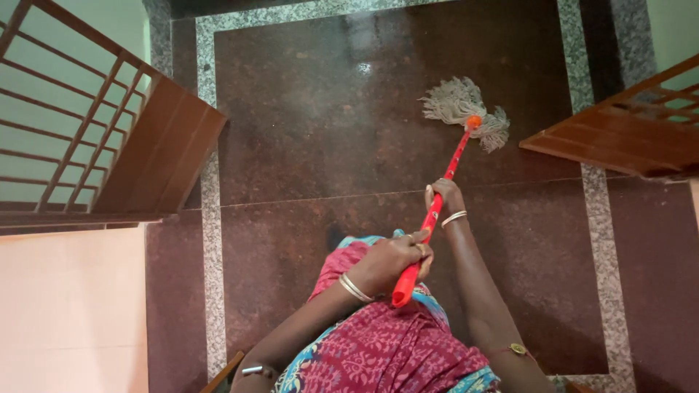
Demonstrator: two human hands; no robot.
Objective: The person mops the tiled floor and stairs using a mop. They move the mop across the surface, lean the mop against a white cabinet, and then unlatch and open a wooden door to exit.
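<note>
both hands are wrapped around one red mop handle, seen from above. left hand grips near the top end of the handle, fingers curled tight over it, with rings on the fingers and a pale bangle at the wrist. right hand clasps the handle lower down, toward one o'clock from the left hand, fingers closed round it, a thin bangle just behind the wrist. from the left hand, the handle slants away toward one o'clock and ends in an orange collar. beyond the collar, the grey-white string mop head lies spread on the floor, strands fanned toward nine o'clock and four o'clock. the floor is dark reddish-brown polished stone with a glare spot at twelve o'clock and a speckled grey border strip running along its edges. a wooden door with bars stands open at ten o'clock, and another wooden barred panel juts in at three o'clock. a pale peach wall fills the eight o'clock corner. the person's pink patterned garment with blue trim shows at six o'clock, beneath the arms.
</note>
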